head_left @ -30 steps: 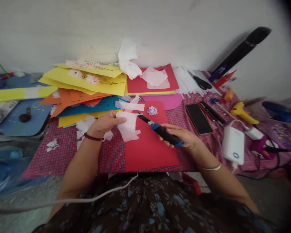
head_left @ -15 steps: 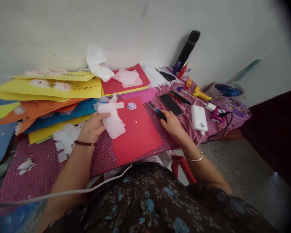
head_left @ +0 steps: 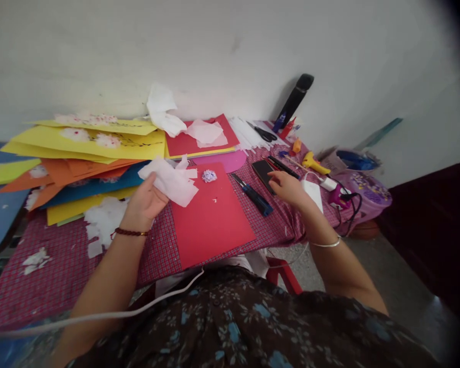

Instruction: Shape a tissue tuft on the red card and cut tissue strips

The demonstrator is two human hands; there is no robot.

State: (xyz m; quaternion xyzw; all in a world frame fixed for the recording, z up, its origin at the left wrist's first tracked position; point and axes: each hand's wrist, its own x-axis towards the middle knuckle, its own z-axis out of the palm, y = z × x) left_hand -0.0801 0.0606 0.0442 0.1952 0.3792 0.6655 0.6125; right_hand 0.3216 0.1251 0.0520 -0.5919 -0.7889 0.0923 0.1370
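Observation:
My left hand (head_left: 144, 203) pinches a crumpled sheet of white tissue paper (head_left: 173, 181) and holds it just above the left edge of a red card sheet (head_left: 210, 219). A small white-and-purple paper flower (head_left: 209, 176) lies at the top of that sheet. A blue-handled craft knife (head_left: 253, 194) rests on the checked cloth to the right of the red sheet, with no hand on it. My right hand (head_left: 289, 187) hovers beyond the knife with its fingers spread, close to a black phone (head_left: 262, 171) and two black pens (head_left: 284, 167).
A pile of yellow, orange and blue card sheets (head_left: 92, 153) fills the left. Scissors (head_left: 263, 134), a yellow glue gun (head_left: 315, 163), a white power bank (head_left: 314, 195) with cables and a purple tool (head_left: 339, 195) crowd the right. White paper scraps (head_left: 103, 217) lie on the cloth.
My right hand has set the craft knife down beside the red sheet and moved right towards the phone. My left hand has lifted the tissue slightly. The view has swung right.

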